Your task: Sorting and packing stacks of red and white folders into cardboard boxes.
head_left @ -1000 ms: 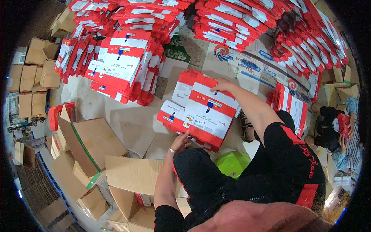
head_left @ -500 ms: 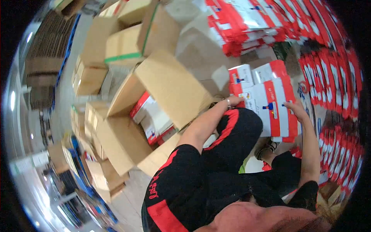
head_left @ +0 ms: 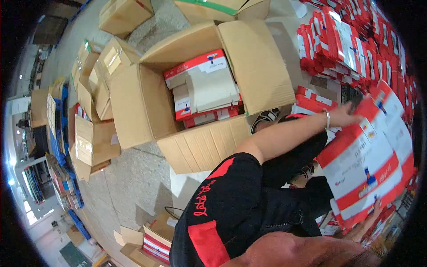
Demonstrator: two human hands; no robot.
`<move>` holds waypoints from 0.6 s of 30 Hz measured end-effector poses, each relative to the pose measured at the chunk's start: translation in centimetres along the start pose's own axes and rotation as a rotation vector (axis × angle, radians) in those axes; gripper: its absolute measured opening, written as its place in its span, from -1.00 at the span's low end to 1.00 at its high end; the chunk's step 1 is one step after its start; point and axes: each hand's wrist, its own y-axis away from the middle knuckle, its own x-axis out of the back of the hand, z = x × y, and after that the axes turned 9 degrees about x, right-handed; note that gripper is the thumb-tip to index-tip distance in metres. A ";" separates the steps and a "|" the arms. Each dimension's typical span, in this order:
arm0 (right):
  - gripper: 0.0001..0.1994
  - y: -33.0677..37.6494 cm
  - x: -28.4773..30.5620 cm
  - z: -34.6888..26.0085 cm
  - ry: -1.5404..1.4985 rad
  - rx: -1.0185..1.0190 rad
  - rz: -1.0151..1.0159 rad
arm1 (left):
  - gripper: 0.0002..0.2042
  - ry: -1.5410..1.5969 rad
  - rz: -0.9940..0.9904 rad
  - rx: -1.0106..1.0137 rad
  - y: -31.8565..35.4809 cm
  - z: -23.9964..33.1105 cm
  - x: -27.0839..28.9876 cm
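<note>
Over on the right, both hands grip a stack of flat red-and-white cardboard packages (head_left: 367, 167): left hand (head_left: 344, 116) with fingers curled over its top edge, right hand (head_left: 367, 222) clamped underneath. Beside it on the floor, a big open brown carton (head_left: 147, 104) sits half full of similar packages.

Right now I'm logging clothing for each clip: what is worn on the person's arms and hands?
Both hands are bare, no gloves. The left hand has a thin silver-coloured bracelet at its wrist. A black short sleeve with a red panel and red lettering covers the upper arm. The right hand shows no jewellery.
</note>
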 end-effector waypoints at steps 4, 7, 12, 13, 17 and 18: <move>-0.33 6.1 5.9 3.6 -0.057 0.137 0.045 | 0.32 0.224 -0.226 -0.039 6.0 0.7 -4.4; -0.39 11.3 3.1 3.8 -0.337 -0.303 0.186 | 0.26 -0.204 0.023 -0.035 10.3 -1.4 -4.6; -0.42 16.8 -4.1 2.8 -0.271 -0.540 0.050 | 0.17 -0.213 -0.071 0.108 18.4 -0.6 -2.7; -0.42 17.2 -5.0 2.5 -0.264 -0.546 0.044 | 0.15 -0.216 -0.054 0.118 19.0 -1.2 -2.7; -0.44 18.4 -7.3 2.3 -0.336 -0.491 -0.116 | 0.14 -0.267 -0.058 0.032 18.7 -2.9 -3.3; -0.44 18.5 -7.7 2.2 -0.356 -0.475 -0.155 | 0.12 -0.276 -0.074 0.035 18.8 -2.4 -2.9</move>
